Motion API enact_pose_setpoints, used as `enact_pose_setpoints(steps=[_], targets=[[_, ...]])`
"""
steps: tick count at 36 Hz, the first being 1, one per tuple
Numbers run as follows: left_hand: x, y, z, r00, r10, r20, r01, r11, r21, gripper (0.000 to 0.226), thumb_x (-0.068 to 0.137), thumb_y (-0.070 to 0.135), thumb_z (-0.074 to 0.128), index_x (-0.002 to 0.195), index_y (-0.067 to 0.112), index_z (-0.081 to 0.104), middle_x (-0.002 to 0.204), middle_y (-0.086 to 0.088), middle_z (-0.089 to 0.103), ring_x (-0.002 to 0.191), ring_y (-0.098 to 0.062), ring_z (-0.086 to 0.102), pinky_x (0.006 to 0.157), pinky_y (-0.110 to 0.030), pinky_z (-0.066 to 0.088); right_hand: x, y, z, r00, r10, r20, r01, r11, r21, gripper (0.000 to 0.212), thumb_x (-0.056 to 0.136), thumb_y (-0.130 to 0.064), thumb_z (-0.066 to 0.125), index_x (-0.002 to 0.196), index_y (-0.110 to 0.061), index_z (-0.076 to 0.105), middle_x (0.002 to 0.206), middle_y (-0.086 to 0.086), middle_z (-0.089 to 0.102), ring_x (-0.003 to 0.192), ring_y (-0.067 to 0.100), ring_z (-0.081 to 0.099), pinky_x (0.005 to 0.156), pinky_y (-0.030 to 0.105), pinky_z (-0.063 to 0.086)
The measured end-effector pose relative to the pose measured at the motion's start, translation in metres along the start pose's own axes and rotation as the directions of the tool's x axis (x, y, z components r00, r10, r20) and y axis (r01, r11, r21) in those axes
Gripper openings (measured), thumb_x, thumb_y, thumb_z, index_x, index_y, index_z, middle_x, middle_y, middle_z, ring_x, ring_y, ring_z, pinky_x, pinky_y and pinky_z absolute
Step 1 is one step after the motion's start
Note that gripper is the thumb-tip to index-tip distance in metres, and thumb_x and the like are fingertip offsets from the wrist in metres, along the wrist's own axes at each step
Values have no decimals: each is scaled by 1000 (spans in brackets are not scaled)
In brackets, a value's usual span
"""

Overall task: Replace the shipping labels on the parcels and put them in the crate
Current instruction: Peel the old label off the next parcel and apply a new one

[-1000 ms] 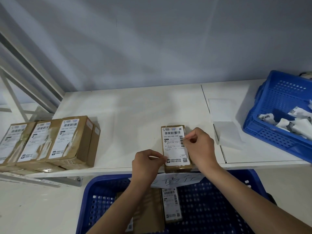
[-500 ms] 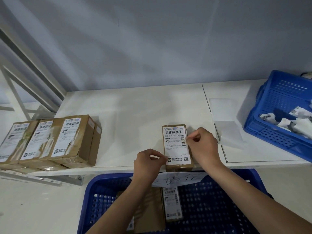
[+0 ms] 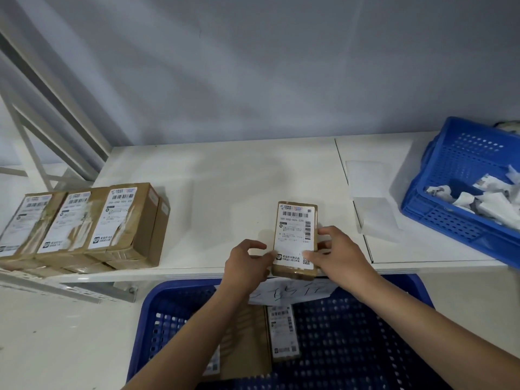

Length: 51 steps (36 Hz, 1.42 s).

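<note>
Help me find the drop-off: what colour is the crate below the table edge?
Blue, with a perforated floor: the crate, head view.

- We see a brown cardboard parcel (image 3: 295,270) bearing a white label (image 3: 294,235) with black barcodes and print.
- We see brown parcels at left (image 3: 84,226), their white labels torn in patches.
- We see a blue perforated crate (image 3: 351,347) below and a blue perforated basket (image 3: 461,175) at right.
- We see a white table (image 3: 225,178) and a grey wall (image 3: 253,66).
</note>
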<state>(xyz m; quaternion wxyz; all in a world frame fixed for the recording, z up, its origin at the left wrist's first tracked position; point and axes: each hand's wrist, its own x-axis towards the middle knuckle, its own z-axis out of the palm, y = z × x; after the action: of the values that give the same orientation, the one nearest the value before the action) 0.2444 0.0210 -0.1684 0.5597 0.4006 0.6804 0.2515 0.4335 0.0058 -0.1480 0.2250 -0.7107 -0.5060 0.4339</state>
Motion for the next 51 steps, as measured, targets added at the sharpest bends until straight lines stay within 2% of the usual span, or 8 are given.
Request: enact_pose_setpoints(steps=[5,9,15,24,32,43,48,51], targets=[[-3,-4,7,999,36,36,-37,999,24,20,97,29,68,116,24,65,101,-3,77,90,-24,76,88,-47,61,-7,1,-3,998,52,23,-54,993,104,62,89,-18,75,144,-18,45,131,-1,64,104,9,63,99,34,52],[-11,-5,8,991,52,120,-59,997,56,38,92,37,74,125,25,61,104,0,78,92,-18,75,91,-44,60,-13,4,-2,996,63,67,-73,986,152,58,91,-16,72,142,-23,45,127,-5,65,101,6,64,91,30,55],[-26,-10,4,978,64,197,-85,992,98,72,79,40,85,139,24,49,112,-2,76,96,-16,73,90,-38,61,-24,4,-1,991,56,119,-72,988,138,56,93,-29,70,142,-30,43,138,-9,58,117,13,60,105,39,50],[-49,-6,-17,940,77,331,-65,997,-46,69,76,23,90,131,37,52,107,5,78,104,-15,73,93,-36,60,-46,2,-12,963,36,266,-130,930,343,81,83,-26,82,147,-36,35,123,-6,70,98,12,73,89,36,60],[-67,1,-22,938,112,328,-116,993,-7,73,71,54,76,136,35,49,116,1,75,99,-11,74,81,-27,62,-52,-3,-24,928,20,372,-140,944,299,93,75,-15,89,149,-36,36,114,1,74,98,19,74,87,40,60],[-61,11,-46,982,112,153,-115,993,9,103,57,67,81,147,30,47,124,4,73,110,-21,71,99,-46,57,-58,-14,-14,936,-45,348,-24,981,191,85,77,-15,86,132,-53,34,109,-9,68,97,1,66,69,15,56],[-61,22,-47,978,135,158,-143,989,37,59,80,33,85,132,24,62,110,5,77,96,-10,75,87,-38,62,-59,-14,-7,913,-44,406,-38,980,193,78,76,-18,87,127,-55,41,104,-16,75,102,5,70,92,33,58],[-58,26,-48,981,136,142,-142,989,35,44,79,34,86,117,19,69,103,6,79,94,-12,76,90,-41,61,-59,-17,-11,902,-39,430,-67,971,228,69,77,-22,86,128,-49,47,107,-15,75,101,8,72,95,38,57]])
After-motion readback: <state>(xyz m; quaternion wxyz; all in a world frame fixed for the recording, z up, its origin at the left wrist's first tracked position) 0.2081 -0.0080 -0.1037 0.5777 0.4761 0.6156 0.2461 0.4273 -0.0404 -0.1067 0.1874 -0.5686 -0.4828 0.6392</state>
